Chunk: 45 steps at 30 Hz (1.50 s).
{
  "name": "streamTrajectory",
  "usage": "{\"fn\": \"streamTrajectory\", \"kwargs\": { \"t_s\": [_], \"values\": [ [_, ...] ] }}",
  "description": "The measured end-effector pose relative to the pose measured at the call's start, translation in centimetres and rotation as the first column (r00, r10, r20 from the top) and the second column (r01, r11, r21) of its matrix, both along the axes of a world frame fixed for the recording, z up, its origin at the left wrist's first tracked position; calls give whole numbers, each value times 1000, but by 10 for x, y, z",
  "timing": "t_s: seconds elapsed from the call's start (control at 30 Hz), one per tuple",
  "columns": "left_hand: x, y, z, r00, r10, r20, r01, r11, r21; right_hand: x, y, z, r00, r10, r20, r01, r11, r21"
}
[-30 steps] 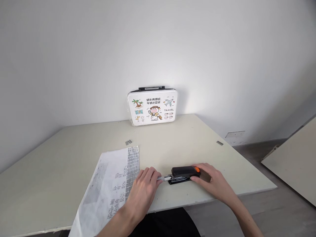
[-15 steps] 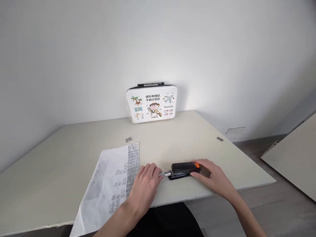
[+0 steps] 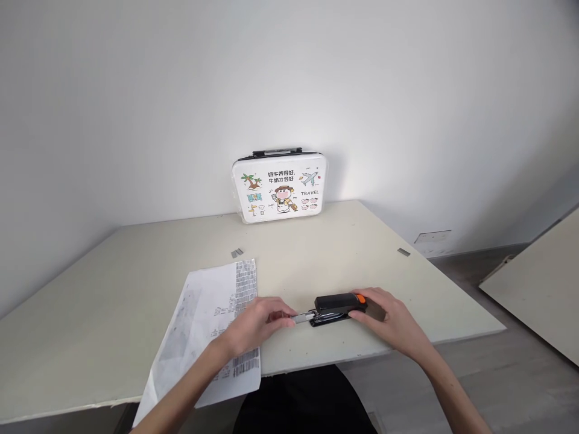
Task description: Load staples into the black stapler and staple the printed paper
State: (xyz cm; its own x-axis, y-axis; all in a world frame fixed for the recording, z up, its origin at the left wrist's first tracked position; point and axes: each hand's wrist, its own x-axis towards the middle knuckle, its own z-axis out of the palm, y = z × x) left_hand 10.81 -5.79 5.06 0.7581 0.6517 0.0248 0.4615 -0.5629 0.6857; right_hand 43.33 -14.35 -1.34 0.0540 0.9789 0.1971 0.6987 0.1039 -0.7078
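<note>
A black stapler [image 3: 335,303] with an orange patch at its rear end lies on the table near the front edge. My right hand [image 3: 389,316] grips that rear end, thumb in front and fingers behind. From the stapler's left end a grey metal staple tray [image 3: 302,317] sticks out. My left hand [image 3: 262,322] pinches the tray's outer tip between thumb and fingers. Beneath my left hand and forearm lies a printed sheet of paper [image 3: 203,301], partly hidden by them and hanging over the table's front edge.
A white case [image 3: 280,208] with cartoon prints stands against the wall at the back of the table [image 3: 113,325]. Small staple strips [image 3: 237,252] lie behind the paper, and another staple strip [image 3: 404,252] lies near the right edge. A second pale surface [image 3: 543,283] stands at the far right.
My left hand has turned from back-up to a side-on pinch, its wrist shifting left, and more of the staple tray shows. My right hand and the stapler stay nearly in place.
</note>
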Motion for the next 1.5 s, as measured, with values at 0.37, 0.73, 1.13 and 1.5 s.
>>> {"fn": "streamTrajectory", "kwargs": {
  "t_s": [0.37,0.73,1.13,1.5],
  "values": [
    [22,39,-14,966,-221,132,232,970,-76,1,-1,3,991,60,-119,-65,997,-40],
    [52,38,-17,975,-222,-4,215,941,262,2,-2,10,993,69,-93,-74,996,-52],
    [-124,-64,-10,929,130,-345,47,886,462,-3,-4,8,994,59,-90,-67,994,-87],
    [-33,-79,-43,958,224,-182,-86,823,561,-1,-5,13,982,95,-166,-117,984,-132]
  ]
}}
